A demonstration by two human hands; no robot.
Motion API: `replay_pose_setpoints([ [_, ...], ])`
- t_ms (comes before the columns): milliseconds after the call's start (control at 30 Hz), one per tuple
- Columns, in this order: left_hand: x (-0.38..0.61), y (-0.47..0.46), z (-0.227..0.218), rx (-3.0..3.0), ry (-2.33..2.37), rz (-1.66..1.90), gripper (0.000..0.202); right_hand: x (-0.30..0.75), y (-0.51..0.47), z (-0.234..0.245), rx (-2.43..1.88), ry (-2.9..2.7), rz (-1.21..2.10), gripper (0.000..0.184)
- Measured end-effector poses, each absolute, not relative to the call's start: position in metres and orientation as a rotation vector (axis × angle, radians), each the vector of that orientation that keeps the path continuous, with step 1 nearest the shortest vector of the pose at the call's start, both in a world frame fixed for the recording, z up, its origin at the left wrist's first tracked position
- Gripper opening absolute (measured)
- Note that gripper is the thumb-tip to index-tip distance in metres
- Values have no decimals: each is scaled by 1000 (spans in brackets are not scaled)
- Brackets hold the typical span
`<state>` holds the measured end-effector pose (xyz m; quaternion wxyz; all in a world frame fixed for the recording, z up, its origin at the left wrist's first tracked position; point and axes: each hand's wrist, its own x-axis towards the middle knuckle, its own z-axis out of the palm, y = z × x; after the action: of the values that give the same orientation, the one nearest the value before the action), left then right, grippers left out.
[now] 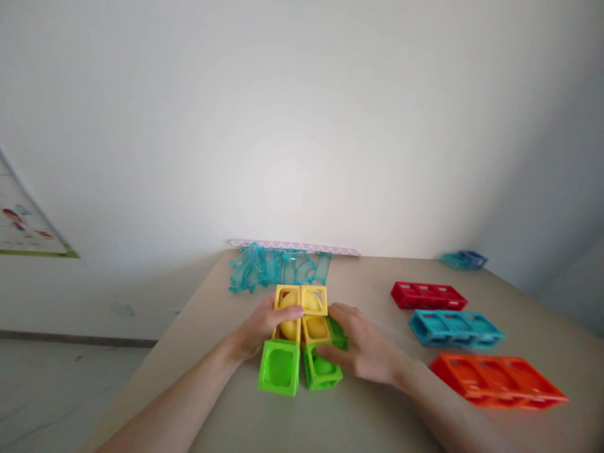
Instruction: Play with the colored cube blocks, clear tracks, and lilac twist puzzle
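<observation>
- Centrally, hollow yellow cubes (315,301) and green cubes (278,368) sat grouped at both hands, over or on the table (226,415); rounded yellow walls bulged inside the yellow frames.
- The left hand (257,327) gripped the yellow cubes, thumb across the top.
- The right hand (365,346) clasped the green cubes at right.
- Rightward lay hollow three-cube blocks: red block (429,294), blue block (457,328), orange block (497,380).
- Beyond, translucent teal track pieces (271,267) lay heaped.

On the table (372,277) before me, red blocks (425,303), blue blocks (460,340) and orange blocks (504,396) line the right; teal pieces (271,267) lie beside a strip (306,246) at the far edge, a navy block (473,260) near the right corner.
</observation>
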<state>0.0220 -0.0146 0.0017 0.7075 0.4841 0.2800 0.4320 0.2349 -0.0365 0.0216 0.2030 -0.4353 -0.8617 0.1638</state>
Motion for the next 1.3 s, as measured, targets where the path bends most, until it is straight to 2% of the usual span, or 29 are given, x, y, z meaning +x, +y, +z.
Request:
replay_pose_setpoints([
  [200, 19, -11, 2, 1091, 767, 1103, 38, 236, -33, 20, -1341, -2418, 479, 24],
  [467, 21, -12, 0, 1130, 786, 1174, 36, 239, -33, 21, -1173, -2451, 401, 13],
  [800, 20, -12, 2, 1133, 795, 1197, 38, 244, -28, 22, -1075, -2494, 432, 10],
  [1067, 16, -9, 1, 1158, 838, 1275, 39, 238, -28, 17, -1178, -2432, 433, 26],
  [1300, 17, -8, -2, 1159, 838, 1278, 41, 236, -29, 17, -1252, -2291, 735, 30],
])
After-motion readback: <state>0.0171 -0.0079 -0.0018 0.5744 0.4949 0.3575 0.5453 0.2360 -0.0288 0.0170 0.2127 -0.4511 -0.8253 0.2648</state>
